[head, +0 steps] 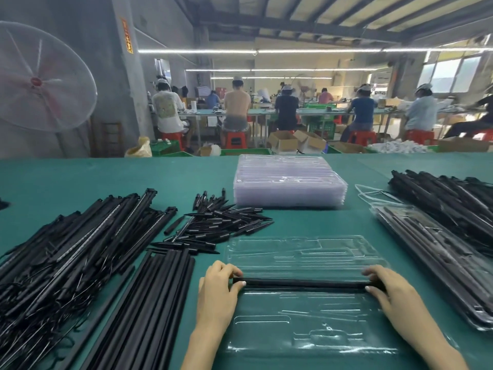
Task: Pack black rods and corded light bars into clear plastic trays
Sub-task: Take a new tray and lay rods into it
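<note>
An open clear plastic tray [304, 316] lies on the green table [112, 177] in front of me. Across its middle lies a bundle of black rods [301, 283]. My left hand [218, 287] grips the bundle's left end, thumb and fingers curled round it. My right hand [392, 289] grips the right end the same way. More loose black rods [149, 303] lie to the left of the tray. A big heap of corded light bars [61, 252] fills the left side of the table.
A pile of short black spikes [218, 222] lies behind the rods. A stack of empty clear trays [289, 182] stands at the table's far middle. Filled trays [437, 252] and more black bars [448, 198] sit on the right. People work at benches beyond; a fan [34, 78] stands at left.
</note>
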`<state>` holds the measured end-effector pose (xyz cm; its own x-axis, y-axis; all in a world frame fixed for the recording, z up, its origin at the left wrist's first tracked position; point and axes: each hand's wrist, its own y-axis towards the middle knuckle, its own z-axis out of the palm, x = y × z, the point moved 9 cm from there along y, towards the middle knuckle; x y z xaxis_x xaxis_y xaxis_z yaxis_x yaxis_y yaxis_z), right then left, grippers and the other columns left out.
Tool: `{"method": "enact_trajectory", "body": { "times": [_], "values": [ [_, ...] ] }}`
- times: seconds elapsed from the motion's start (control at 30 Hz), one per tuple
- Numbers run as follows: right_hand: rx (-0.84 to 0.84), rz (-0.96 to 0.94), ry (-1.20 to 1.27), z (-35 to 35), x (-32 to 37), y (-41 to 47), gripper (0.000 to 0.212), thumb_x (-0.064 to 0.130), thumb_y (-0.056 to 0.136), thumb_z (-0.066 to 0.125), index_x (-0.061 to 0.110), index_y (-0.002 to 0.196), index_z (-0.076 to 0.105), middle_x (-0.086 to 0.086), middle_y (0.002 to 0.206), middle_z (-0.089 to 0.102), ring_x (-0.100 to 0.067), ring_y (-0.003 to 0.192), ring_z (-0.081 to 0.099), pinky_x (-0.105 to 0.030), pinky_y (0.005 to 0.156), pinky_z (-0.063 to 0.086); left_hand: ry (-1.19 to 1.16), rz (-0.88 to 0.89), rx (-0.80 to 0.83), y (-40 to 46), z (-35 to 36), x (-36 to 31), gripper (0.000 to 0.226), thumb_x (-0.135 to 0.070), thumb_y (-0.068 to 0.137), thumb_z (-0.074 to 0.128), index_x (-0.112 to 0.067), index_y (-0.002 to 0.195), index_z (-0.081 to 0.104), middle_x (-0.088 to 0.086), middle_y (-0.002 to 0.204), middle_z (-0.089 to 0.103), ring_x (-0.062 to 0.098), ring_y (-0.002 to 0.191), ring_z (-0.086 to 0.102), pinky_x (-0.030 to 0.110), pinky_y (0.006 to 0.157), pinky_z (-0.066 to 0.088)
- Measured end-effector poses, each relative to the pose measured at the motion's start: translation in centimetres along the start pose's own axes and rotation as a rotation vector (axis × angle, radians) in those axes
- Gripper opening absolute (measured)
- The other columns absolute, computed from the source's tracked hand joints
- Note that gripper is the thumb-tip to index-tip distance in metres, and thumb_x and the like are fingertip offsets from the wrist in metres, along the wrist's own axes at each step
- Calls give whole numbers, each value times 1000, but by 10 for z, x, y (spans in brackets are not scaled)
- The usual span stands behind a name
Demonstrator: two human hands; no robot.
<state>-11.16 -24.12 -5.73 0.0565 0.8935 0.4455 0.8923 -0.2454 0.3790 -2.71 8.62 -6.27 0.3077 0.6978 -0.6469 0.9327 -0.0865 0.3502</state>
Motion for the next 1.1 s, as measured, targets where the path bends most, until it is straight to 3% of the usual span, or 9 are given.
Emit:
{"method": "enact_trajectory", "body": {
  "times": [0.1, 0.23, 0.37, 0.43, 0.57, 0.77, 0.93, 1.1],
  "values": [
    [-41, -12, 4, -1, 0, 0, 19, -9, 75, 72, 8, 83, 70, -2, 87, 61, -30, 86, 59, -34, 79, 42, 55, 37, 1, -2, 1, -4, 14, -23, 85, 69, -33, 83, 59, -14, 85, 48, 6, 85, 49, 23, 83, 39],
    [-115, 23, 3, -5, -7, 0, 21, -9, 76, 72, 10, 83, 76, -4, 91, 56, -27, 88, 52, -34, 81, 39, 121, 58, -10, -4, -1, -8, 8, -34, 88, 65, -31, 82, 61, -15, 83, 48, 2, 85, 45, 19, 77, 24],
    [-158, 187, -10, -12, -26, -4, 16, 3, 82, 70, 19, 84, 72, 2, 86, 60, -28, 84, 62, -38, 68, 48, 173, 40, -10, -4, -2, -5, 10, -28, 90, 63, -31, 81, 59, -16, 84, 47, 2, 87, 44, 18, 74, 17],
    [-156, 192, -11, -11, -27, -7, 16, 4, 81, 72, 20, 80, 73, 3, 82, 61, -26, 79, 62, -38, 67, 49, 203, 35, -3, -4, 0, -5, 9, -27, 91, 62, -31, 83, 60, -17, 86, 49, 1, 87, 43, 19, 75, 17],
    [-134, 77, -54, -9, -8, -5, 2, 15, 77, 78, 17, 77, 76, 5, 84, 61, -24, 88, 57, -39, 74, 48, 245, 48, 29, -2, 3, -7, 8, -28, 93, 57, -30, 88, 62, -18, 88, 50, 2, 93, 45, 19, 79, 21],
    [-7, 93, -198, 4, -6, -4, 25, 34, 89, 63, 20, 76, 78, 12, 93, 61, -14, 88, 49, -31, 71, 40, 339, 122, 58, -8, 7, -15, 15, -34, 95, 48, -34, 101, 62, -20, 98, 46, 2, 102, 41, 16, 84, 23],
    [18, 104, -183, 7, -11, -8, 22, 34, 90, 61, 25, 81, 79, 13, 100, 58, -13, 93, 46, -31, 74, 37, 299, 181, 97, -10, 14, -22, 25, -32, 97, 45, -36, 116, 61, -21, 106, 54, 0, 106, 43, 15, 90, 23],
    [-43, 166, -79, 6, -18, -10, 18, 29, 88, 65, 21, 80, 79, 6, 99, 61, -19, 98, 53, -37, 84, 43, 242, 163, 97, -10, 14, -20, 25, -25, 96, 47, -35, 114, 60, -21, 107, 53, 2, 106, 42, 15, 89, 24]
  ]
}}
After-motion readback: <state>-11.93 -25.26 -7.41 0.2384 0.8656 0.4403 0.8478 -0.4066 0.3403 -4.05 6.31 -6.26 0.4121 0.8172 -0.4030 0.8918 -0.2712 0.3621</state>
